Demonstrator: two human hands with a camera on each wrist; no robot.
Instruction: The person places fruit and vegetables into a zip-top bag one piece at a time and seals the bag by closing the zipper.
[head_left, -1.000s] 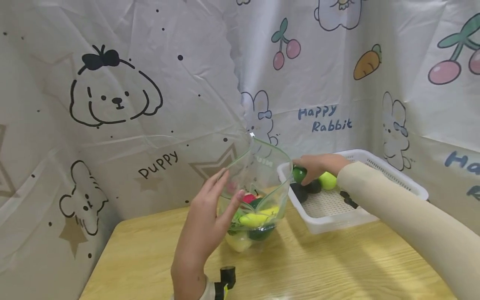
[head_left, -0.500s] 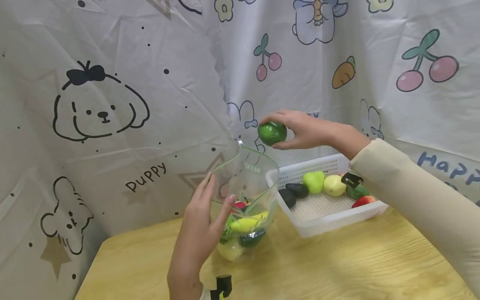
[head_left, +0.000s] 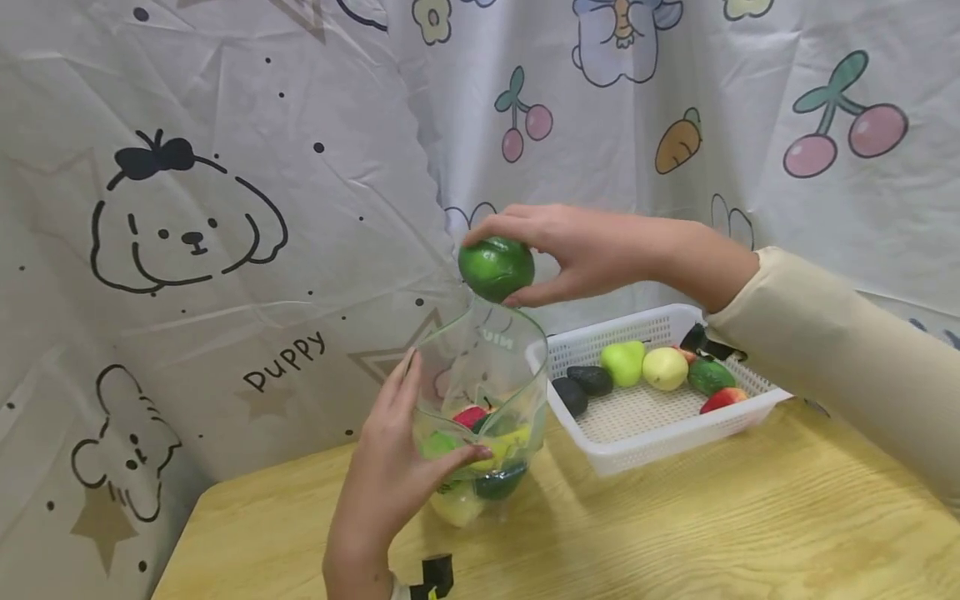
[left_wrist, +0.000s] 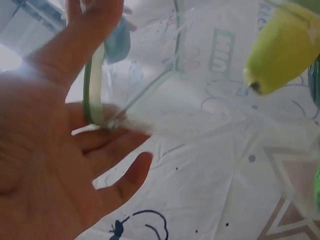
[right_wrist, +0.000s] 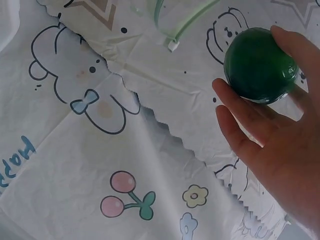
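1. Holding a round green fruit [head_left: 497, 268], my right hand [head_left: 558, 246] has its thumb below and its fingers over the top, spread just as far as the fruit is wide.
2. In the head view, the fruit shows just above the open mouth of a clear bag [head_left: 483, 354]; the right wrist view shows it apart from the bag's green-edged zip.
3. My left hand [head_left: 390, 475] stays loosely spread at the bag's side, fingers nearly straight by the edge and thumb pointing across the front; I cannot tell how firmly it presses.
4. Inside the bag I see a yellow fruit [head_left: 513, 439], a red piece [head_left: 470, 417], a dark green piece [head_left: 501, 483] and a pale round piece [head_left: 457, 507] low down.
5. Right of the bag, a white basket [head_left: 660, 443] sits on the wooden table [head_left: 637, 533].
6. It holds two blackish fruits [head_left: 590, 381], a bright green fruit [head_left: 623, 363], a pale yellow fruit [head_left: 665, 369], a dark green fruit [head_left: 711, 377] and a red fruit [head_left: 723, 400].
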